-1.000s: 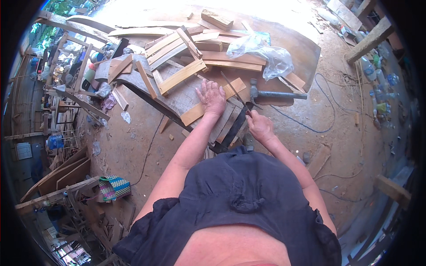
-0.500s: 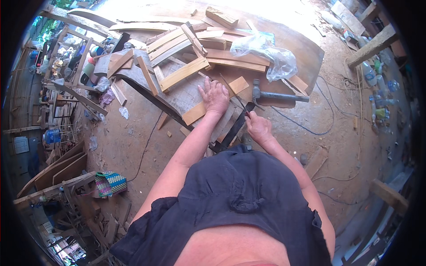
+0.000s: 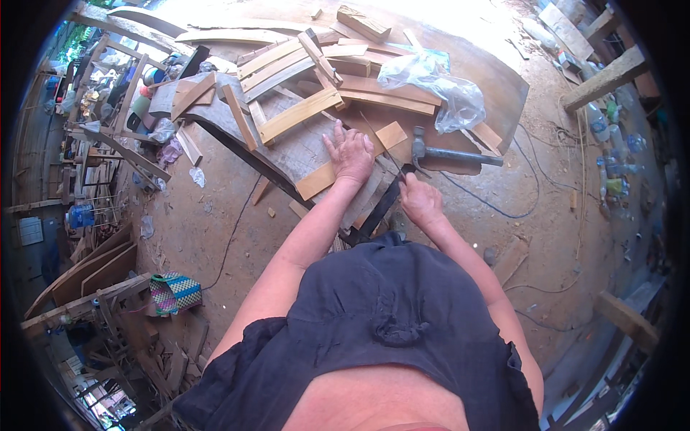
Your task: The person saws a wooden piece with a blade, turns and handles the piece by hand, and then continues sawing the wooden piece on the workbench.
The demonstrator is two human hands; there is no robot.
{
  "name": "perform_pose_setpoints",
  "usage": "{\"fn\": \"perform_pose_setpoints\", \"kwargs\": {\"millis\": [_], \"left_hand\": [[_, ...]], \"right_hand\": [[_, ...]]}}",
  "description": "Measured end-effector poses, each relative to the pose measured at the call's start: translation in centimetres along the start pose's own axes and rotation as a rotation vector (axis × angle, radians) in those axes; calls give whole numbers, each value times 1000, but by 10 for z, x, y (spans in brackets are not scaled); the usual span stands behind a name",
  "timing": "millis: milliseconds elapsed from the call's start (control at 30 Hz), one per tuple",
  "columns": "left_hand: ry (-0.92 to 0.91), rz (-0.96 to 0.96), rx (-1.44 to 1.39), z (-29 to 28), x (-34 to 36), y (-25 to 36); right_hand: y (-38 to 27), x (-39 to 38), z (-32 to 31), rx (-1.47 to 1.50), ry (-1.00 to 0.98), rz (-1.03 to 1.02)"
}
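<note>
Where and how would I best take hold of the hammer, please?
I would probably grip the hammer by the outer end of its handle, from the near right: its head lies to the left, the straight handle points right, and the clear plastic bag lies beyond it.

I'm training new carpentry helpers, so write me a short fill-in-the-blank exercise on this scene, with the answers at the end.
1. The left hand rests on a board made of ____.
2. The right hand, not the ____ one, grips a thin-bladed tool.
3. In the picture, the hammer lies to the ____ of the board.

Missing words: wood; left; right.
</note>
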State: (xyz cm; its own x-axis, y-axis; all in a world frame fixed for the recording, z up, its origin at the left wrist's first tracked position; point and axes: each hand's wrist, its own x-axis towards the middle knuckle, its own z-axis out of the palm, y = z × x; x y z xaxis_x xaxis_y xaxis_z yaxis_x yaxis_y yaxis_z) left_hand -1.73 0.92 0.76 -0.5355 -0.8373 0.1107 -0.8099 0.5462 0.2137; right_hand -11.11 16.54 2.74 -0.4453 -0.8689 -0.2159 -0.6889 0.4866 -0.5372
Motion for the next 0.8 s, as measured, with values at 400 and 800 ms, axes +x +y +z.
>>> {"fn": "perform_pose_setpoints", "kwargs": {"millis": [400, 800], "left_hand": [[-22, -17, -25, 0, 1, -3], [-25, -10, 2, 2, 4, -2]], "right_hand": [[17, -35, -5, -42, -50, 32], [21, -41, -8, -41, -33, 60]]}}
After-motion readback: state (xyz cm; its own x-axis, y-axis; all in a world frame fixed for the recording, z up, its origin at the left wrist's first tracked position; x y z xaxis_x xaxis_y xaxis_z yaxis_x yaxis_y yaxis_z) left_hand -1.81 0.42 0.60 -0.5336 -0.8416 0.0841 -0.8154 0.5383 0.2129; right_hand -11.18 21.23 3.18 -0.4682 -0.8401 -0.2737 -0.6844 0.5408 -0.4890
